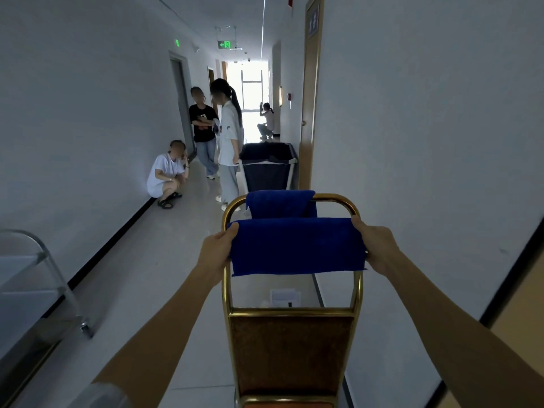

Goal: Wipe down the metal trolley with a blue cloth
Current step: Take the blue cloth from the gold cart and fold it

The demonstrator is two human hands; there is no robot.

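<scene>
The blue cloth [297, 245] hangs folded and stretched between both hands, in front of the upper part of the gold-coloured metal trolley [226, 290], near the middle of the view. The left hand [216, 250] pinches its left edge at about 9 o'clock of the cloth; the right hand [379, 248] grips the right edge at 3 o'clock. Both hands are closed on fabric, not spread flat. A second blue cloth [279, 203] is draped over the trolley's curved top bar at 12 o'clock, just above the held one. Whether the held cloth touches the frame cannot be told from here.

What could go wrong, as I judge it: held taut by the edges, the cloth offers little pressure against a round tube — a pass made this way would likely skim and leave the backs of the posts unwiped. The draped cloth sits loosely, so wiping along the top bar could drag it off onto the floor. If the trolley stands on free wheels, which are out of sight, a firm push may roll it toward 12 o'clock, where a dark laundry cart [266, 167] stands and people [217, 136] wait between 10 and 12 o'clock. A silver trolley [44, 290] stands at 8 o'clock.
</scene>
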